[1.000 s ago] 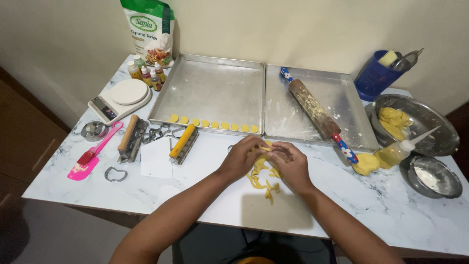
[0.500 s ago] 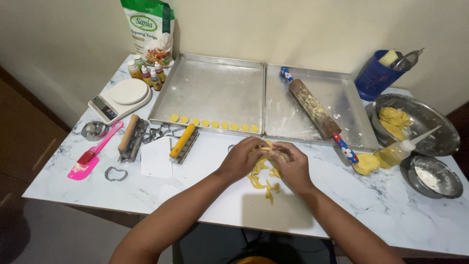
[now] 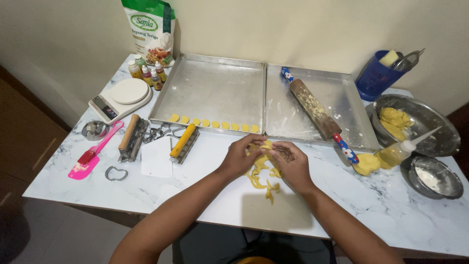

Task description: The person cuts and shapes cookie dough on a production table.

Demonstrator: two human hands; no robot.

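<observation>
yellow dough scraps (image 3: pixel 264 171); white grey-veined marble table (image 3: pixel 371 205); pink spatula (image 3: pixel 93 156).

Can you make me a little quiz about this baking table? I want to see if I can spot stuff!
1. True or false: the rolling pin lies in the right tray.
2. What are both hands pinching? A) the pink spatula B) a small piece of yellow dough C) the squeeze bottle
3. Where do the cut dough pieces sit in the left tray?

Key
1. True.
2. B: the left hand and right hand meet on the dough piece, above the dough scraps on the table.
3. In one row along the near edge.
</observation>
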